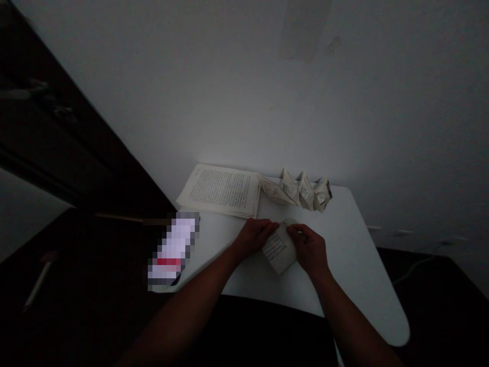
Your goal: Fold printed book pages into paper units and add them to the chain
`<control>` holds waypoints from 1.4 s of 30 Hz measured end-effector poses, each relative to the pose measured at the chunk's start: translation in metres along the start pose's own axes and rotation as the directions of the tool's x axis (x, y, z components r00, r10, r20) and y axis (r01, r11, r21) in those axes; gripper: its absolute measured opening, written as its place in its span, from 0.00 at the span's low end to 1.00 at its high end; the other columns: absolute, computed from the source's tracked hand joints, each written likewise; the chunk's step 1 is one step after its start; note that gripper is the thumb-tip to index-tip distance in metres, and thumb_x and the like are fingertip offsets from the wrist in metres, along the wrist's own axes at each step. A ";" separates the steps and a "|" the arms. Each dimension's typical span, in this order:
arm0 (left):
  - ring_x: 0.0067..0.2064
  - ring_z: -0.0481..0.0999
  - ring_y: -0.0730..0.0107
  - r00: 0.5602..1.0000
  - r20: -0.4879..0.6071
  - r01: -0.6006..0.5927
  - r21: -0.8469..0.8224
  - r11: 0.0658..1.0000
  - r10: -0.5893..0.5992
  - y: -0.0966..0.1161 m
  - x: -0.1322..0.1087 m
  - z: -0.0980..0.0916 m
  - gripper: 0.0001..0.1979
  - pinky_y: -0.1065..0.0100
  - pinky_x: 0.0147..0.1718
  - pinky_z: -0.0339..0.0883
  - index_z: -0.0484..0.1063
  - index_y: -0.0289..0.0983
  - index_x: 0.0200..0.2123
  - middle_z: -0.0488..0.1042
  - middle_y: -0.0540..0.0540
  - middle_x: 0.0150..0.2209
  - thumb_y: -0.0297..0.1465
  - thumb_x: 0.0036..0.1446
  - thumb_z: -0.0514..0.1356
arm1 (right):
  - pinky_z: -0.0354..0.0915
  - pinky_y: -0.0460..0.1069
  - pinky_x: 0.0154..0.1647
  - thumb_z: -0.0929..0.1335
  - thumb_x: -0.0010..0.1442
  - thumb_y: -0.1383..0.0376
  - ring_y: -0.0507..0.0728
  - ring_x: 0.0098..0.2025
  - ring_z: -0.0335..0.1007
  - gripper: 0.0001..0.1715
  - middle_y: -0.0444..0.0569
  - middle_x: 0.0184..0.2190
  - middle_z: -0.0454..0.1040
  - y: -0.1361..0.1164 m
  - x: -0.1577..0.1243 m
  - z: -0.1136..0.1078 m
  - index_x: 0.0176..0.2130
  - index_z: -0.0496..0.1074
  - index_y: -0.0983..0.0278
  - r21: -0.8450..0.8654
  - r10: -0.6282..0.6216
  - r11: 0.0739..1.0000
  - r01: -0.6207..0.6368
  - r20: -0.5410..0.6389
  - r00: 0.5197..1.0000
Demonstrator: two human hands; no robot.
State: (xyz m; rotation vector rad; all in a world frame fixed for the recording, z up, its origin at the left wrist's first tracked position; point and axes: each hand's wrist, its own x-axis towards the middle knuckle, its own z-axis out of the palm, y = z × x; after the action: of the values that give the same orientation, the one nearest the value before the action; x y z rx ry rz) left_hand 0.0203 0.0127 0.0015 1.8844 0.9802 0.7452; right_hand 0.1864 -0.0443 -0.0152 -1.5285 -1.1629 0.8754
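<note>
1. one folded printed sheet point(280, 252) is above the white table point(359, 270), near its front edge.
2. my left hand point(252, 237) and right hand point(312, 250) pinch its top.
3. beyond, folded paper shapes point(290, 190) line up beside stacked printed pages point(221, 188).

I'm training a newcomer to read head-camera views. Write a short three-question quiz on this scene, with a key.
1. True or false: the left hand and the right hand both hold the same folded paper.

2. What lies to the left of the row of folded paper shapes?
A) a pair of scissors
B) a stack of printed pages
C) a drinking glass

3. Fill in: of the two hands, the ____ one is nearer the stack.

Key: 1. True. 2. B. 3. Left.
</note>
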 end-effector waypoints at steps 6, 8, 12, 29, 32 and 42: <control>0.18 0.63 0.79 0.986 0.034 0.164 -0.299 0.940 -0.161 -0.001 -0.002 -0.003 0.18 0.76 0.17 0.58 0.67 0.34 0.28 0.65 0.54 0.20 0.45 0.53 0.56 | 0.53 0.43 0.16 0.67 0.54 0.50 0.49 0.16 0.56 0.20 0.40 0.14 0.64 0.002 0.002 -0.002 0.31 0.71 0.64 0.030 0.001 1.000 0.001 -0.067 0.998; 0.19 0.66 0.79 0.985 0.015 0.166 -0.360 0.918 -0.172 -0.001 -0.002 -0.005 0.17 0.76 0.18 0.60 0.69 0.33 0.29 0.68 0.53 0.21 0.43 0.51 0.60 | 0.53 0.43 0.16 0.66 0.55 0.49 0.49 0.17 0.56 0.20 0.39 0.15 0.64 0.003 0.003 -0.004 0.32 0.70 0.64 0.073 0.015 0.997 -0.011 -0.055 0.998; 0.19 0.66 0.79 0.980 0.022 0.192 -0.366 0.910 -0.198 -0.003 -0.001 -0.010 0.15 0.76 0.17 0.61 0.71 0.32 0.28 0.69 0.52 0.21 0.40 0.50 0.61 | 0.57 0.44 0.21 0.68 0.54 0.51 0.49 0.21 0.61 0.19 0.42 0.20 0.69 0.003 0.006 -0.013 0.31 0.71 0.65 0.129 0.031 0.991 -0.045 0.106 0.994; 0.49 0.69 0.62 0.911 0.032 -0.400 0.301 0.865 0.410 0.014 -0.028 -0.021 0.18 0.61 0.48 0.65 0.69 0.37 0.43 0.69 0.40 0.46 0.37 0.49 0.64 | 0.64 0.47 0.16 0.75 0.44 0.56 0.51 0.14 0.65 0.19 0.45 0.14 0.72 0.011 0.011 -0.026 0.28 0.73 0.69 0.328 0.245 0.905 -0.271 0.120 0.962; 0.48 0.69 0.62 0.891 0.072 -0.441 0.368 0.819 0.448 0.010 -0.037 -0.014 0.16 0.58 0.48 0.64 0.70 0.38 0.41 0.71 0.41 0.45 0.38 0.50 0.63 | 0.66 0.47 0.16 0.76 0.41 0.56 0.52 0.15 0.67 0.20 0.46 0.15 0.73 0.012 0.010 -0.027 0.28 0.74 0.69 0.323 0.276 0.901 -0.290 0.088 0.957; 0.43 0.70 0.64 0.822 0.144 -0.535 0.525 0.662 0.551 0.000 -0.039 0.001 0.09 0.61 0.42 0.63 0.70 0.37 0.39 0.73 0.44 0.40 0.32 0.56 0.56 | 0.65 0.45 0.17 0.74 0.44 0.55 0.51 0.16 0.66 0.19 0.45 0.15 0.72 0.009 0.004 -0.024 0.27 0.73 0.68 0.237 0.239 0.939 -0.248 0.067 0.969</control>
State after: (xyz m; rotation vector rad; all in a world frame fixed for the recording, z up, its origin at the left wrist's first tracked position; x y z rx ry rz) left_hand 0.0009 -0.0209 -0.0038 2.7562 0.6679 0.8937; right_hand 0.2117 -0.0479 -0.0177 -1.4757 -0.8648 1.1722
